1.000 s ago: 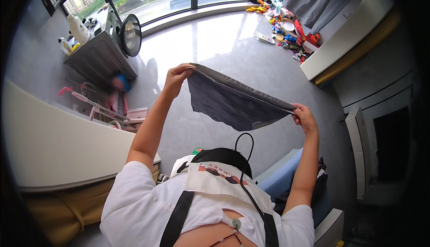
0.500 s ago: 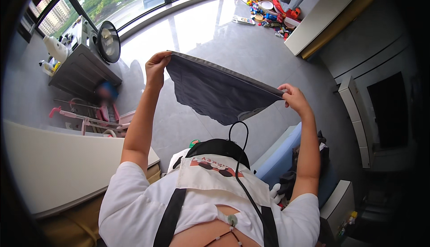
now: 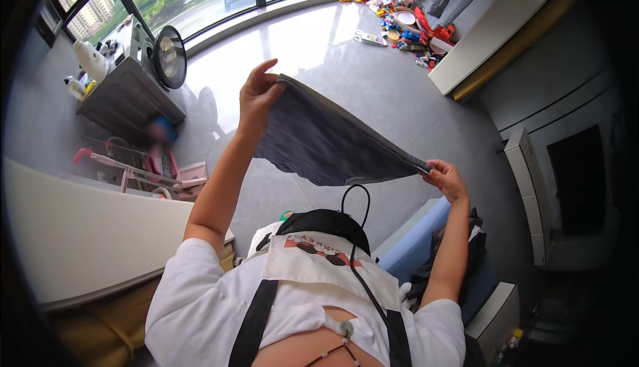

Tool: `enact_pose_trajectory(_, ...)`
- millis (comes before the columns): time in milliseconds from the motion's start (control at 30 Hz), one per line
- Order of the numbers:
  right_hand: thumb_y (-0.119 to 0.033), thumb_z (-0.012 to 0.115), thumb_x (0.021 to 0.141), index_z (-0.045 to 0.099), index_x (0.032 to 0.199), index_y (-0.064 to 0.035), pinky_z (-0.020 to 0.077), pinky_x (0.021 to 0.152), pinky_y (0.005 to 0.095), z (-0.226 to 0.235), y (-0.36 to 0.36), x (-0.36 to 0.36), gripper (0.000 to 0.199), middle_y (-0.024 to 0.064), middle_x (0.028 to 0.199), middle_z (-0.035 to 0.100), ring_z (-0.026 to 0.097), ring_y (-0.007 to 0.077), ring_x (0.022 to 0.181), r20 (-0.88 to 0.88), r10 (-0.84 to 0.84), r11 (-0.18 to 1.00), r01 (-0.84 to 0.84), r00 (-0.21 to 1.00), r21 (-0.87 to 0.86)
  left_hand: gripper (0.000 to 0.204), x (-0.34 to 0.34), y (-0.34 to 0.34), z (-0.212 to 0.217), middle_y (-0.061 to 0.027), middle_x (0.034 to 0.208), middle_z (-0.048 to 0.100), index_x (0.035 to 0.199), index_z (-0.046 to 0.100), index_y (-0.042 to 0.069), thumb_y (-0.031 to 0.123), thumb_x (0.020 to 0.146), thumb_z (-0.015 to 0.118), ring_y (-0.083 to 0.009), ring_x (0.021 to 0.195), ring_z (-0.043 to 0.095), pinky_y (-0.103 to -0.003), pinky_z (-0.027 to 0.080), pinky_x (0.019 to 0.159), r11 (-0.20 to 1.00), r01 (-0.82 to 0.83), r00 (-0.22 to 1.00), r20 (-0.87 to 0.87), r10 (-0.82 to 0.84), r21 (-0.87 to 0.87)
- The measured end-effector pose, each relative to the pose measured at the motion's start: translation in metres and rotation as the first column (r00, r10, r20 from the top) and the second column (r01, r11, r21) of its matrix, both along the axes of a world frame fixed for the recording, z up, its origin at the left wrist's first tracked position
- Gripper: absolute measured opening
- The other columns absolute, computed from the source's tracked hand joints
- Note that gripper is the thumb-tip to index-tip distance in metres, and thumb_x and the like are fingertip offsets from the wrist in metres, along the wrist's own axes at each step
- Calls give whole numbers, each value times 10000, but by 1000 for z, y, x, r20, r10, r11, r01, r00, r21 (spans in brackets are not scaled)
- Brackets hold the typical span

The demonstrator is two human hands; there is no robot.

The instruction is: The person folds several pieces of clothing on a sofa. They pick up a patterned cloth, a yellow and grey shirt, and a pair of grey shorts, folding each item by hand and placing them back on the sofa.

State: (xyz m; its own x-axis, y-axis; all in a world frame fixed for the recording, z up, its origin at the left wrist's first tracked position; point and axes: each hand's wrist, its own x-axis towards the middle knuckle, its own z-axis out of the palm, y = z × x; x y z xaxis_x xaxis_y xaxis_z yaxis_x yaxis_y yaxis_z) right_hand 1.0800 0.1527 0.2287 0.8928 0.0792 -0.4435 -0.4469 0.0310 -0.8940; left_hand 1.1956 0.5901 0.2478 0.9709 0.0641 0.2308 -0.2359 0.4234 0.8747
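A dark grey piece of cloth (image 3: 326,144) with a paler band along its top edge hangs stretched in the air in front of me. At its upper left corner my left hand (image 3: 256,104) pinches the edge, index finger raised off the fabric. Lower down, my right hand (image 3: 448,181) grips the opposite end of the band between thumb and fingers. The top edge slants down from left to right, and the lower edge falls in loose, wavy folds. I cannot tell what kind of garment or cover it is.
A washing machine (image 3: 126,77) stands at the left, its round door (image 3: 170,57) open and bottles on top. Near it is a pink-framed rack (image 3: 126,171). Toys (image 3: 416,31) are heaped by the far curtain. Dark clothes lie on a blue padded seat (image 3: 413,244) at lower right.
My right hand has dropped lower with its end of the cloth, while my left has shifted right and lifted its index finger. The top edge now slopes more steeply.
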Motion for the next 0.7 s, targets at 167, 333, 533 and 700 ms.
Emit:
enact_pose_trajectory(167, 5, 678, 674, 569, 1055, -17, 462, 760, 205, -19, 17, -15, 396, -9, 867, 597, 575, 93, 846, 248, 67, 967, -2, 966, -254, 267, 5, -3, -13, -11, 858, 613, 1086, 584, 18, -5, 820, 568, -69, 775, 562, -188, 450, 724, 995, 23, 988, -154, -8, 95)
enact_pose_trajectory(333, -48, 650, 741, 646, 874, -28, 473, 583, 216, -19, 32, -19, 135, 4, 673, 588, 571, 74, 646, 348, 115, 733, 157, 931, -662, 154, 6, -7, -18, 8, 819, 598, 978, 605, 18, 5, 832, 558, -50, 756, 538, -175, 425, 710, 982, -11, 998, -66, 23, 189)
enact_pose_trajectory(533, -140, 608, 823, 633, 886, -5, 472, 493, 239, -36, 7, -16, 151, 37, 655, 589, 559, 84, 544, 508, -2, 749, 338, 861, -570, 74, 12, -16, -34, 12, 797, 579, 894, 593, 16, 23, 840, 543, -48, 736, 509, -179, 399, 688, 982, -58, 996, -61, 70, 181)
enact_pose_trajectory(700, -150, 595, 839, 621, 859, -6, 453, 508, 228, -46, -3, -14, 148, 11, 621, 562, 540, 80, 543, 435, -86, 719, 359, 896, -595, 43, -4, -36, -39, 4, 746, 557, 878, 553, 32, 35, 836, 542, -59, 677, 493, -197, 409, 635, 913, -172, 984, 22, 176, 369)
